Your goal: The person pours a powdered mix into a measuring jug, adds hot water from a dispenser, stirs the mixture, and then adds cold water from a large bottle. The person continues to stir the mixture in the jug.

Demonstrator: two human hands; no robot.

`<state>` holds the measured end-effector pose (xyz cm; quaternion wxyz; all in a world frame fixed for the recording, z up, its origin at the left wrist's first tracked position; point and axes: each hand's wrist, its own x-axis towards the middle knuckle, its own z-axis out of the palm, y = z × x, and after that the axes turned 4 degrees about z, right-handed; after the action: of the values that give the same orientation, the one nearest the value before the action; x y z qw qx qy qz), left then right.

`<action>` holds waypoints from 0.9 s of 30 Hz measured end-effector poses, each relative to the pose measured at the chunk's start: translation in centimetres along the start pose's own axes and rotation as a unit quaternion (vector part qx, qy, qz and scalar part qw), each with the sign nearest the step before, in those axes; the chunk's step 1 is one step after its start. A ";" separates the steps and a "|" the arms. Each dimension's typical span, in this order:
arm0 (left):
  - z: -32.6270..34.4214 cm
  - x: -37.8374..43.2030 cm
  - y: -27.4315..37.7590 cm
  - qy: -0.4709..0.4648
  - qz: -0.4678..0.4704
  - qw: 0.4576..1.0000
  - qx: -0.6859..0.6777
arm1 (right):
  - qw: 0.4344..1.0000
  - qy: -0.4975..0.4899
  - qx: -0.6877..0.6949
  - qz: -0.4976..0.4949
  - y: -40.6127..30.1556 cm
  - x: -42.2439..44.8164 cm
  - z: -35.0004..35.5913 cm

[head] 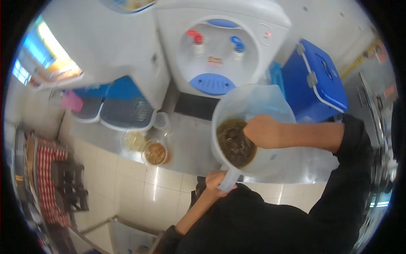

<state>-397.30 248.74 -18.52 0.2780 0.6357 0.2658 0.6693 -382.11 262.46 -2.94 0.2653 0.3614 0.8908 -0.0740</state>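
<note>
A large translucent plastic pitcher (253, 95) stands on or just above the metal counter, with dark brown, bubbly liquid (236, 149) in its bottom. My left hand (219, 184) is closed around the pitcher's handle (229, 179). Over the pitcher's mouth, my right hand (261, 131) is curled in a fist at the liquid's right side; whether it holds a utensil is hidden. To the left, a clear cup with amber contents (155, 153), a cup with pale yellow contents (134, 141) and an empty-looking clear cup (161, 120) sit near one another.
Behind the pitcher stands a white water dispenser (171, 19) with red and blue taps. A blue cooler box (320, 76) is at the right. Grey-and-blue plastic containers (123, 108) and a pink cup (71, 101) occupy the left of the metal counter (190, 136).
</note>
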 end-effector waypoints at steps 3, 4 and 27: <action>0.5 0.9 0.5 0.004 -0.001 0.999 -0.043 | 0.998 -0.036 -0.008 0.043 -0.2 0.7 1.5; 0.4 1.0 0.7 -0.001 -0.005 1.000 -0.024 | 0.999 -0.029 0.007 0.011 -0.2 0.6 1.7; 0.3 1.4 1.7 0.015 -0.018 1.000 -0.002 | 1.000 0.017 0.021 0.010 -1.0 0.3 -0.8</action>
<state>-397.13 248.56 -16.32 0.2873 0.6201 0.2794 0.6744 -383.30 262.18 -2.48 0.2438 0.3772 0.8896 -0.0835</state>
